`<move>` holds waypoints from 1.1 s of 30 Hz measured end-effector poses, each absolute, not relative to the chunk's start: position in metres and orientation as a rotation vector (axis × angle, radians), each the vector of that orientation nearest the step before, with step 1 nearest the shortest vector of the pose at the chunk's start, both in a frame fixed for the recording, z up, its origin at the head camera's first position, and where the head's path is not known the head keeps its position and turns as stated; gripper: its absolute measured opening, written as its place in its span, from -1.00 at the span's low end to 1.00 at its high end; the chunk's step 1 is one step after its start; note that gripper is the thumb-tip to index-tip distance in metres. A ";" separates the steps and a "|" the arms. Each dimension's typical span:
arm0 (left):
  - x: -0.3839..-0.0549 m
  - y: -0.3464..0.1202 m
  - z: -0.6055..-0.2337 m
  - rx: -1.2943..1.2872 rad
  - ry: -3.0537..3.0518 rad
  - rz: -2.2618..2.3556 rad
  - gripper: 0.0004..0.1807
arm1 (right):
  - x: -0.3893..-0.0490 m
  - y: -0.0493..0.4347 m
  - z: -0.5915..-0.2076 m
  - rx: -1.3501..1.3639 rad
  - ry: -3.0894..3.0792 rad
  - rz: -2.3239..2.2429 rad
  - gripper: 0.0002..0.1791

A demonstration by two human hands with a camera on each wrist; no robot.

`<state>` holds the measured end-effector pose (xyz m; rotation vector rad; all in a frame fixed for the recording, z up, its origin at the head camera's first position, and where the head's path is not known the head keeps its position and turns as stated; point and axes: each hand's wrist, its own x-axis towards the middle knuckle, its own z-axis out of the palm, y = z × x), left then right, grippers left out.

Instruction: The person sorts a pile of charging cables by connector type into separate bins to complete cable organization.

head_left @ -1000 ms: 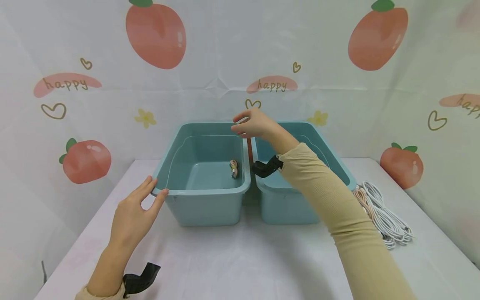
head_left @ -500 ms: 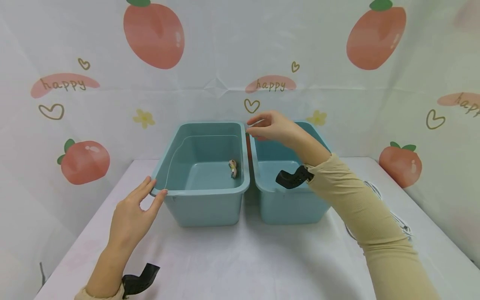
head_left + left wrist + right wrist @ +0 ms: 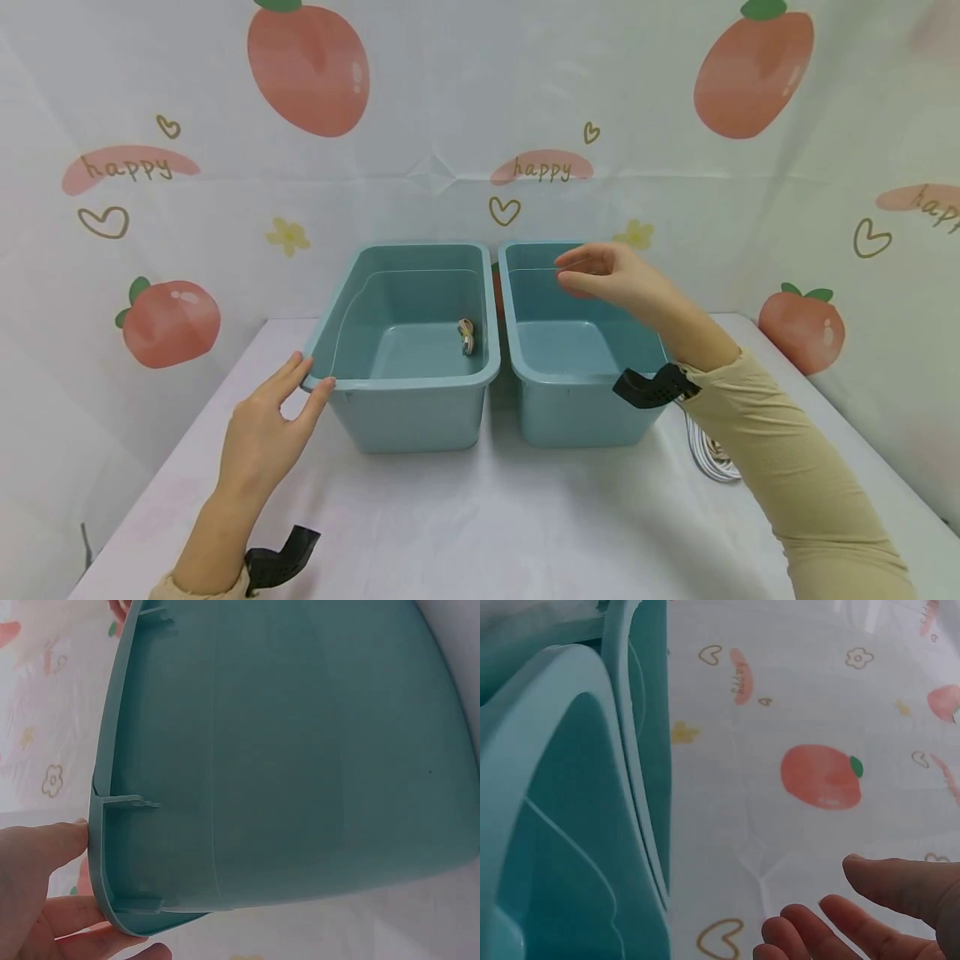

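At the front left corner of the left teal plastic bin (image 3: 420, 421), my left hand (image 3: 258, 429) holds the rim between thumb and fingers. The left wrist view shows the fingertips (image 3: 86, 915) curling at that corner. A small coiled cable bundle (image 3: 466, 336) lies inside this bin against its right wall. My right hand (image 3: 615, 279) hovers over the right teal bin (image 3: 581, 417), fingers loosely bent with nothing between them. In the right wrist view, thumb and fingers (image 3: 814, 934) are parted against the patterned backdrop.
Coiled white cables (image 3: 708, 457) lie on the white tabletop (image 3: 480, 533) right of the right bin, partly behind my right sleeve (image 3: 795, 467). A narrow gap separates the two bins. The printed cloth backdrop (image 3: 431, 108) rises behind them.
My right hand has drawn back rightward and slightly down, from over the left bin's right rim to above the right bin. My left hand and the small cable bundle stay put.
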<state>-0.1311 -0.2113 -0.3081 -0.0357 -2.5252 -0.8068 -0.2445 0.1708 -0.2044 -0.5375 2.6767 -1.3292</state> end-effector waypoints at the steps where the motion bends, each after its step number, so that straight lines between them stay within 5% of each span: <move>1: -0.131 -0.211 -0.308 -0.036 -2.524 -0.808 -0.40 | -0.242 0.175 -0.205 -0.524 2.684 -1.319 -0.51; 9: -0.132 -0.211 -0.309 -0.037 -2.528 -0.812 -0.40 | -0.225 0.213 -0.220 -0.462 2.678 -1.388 -0.48; 22: -0.131 -0.212 -0.309 -0.045 -2.513 -0.806 -0.41 | -0.196 0.300 -0.266 -0.307 2.706 -1.701 -0.77; 33: -0.131 -0.210 -0.310 -0.046 -2.508 -0.803 -0.41 | -0.191 0.342 -0.312 -0.048 2.860 -1.499 -0.79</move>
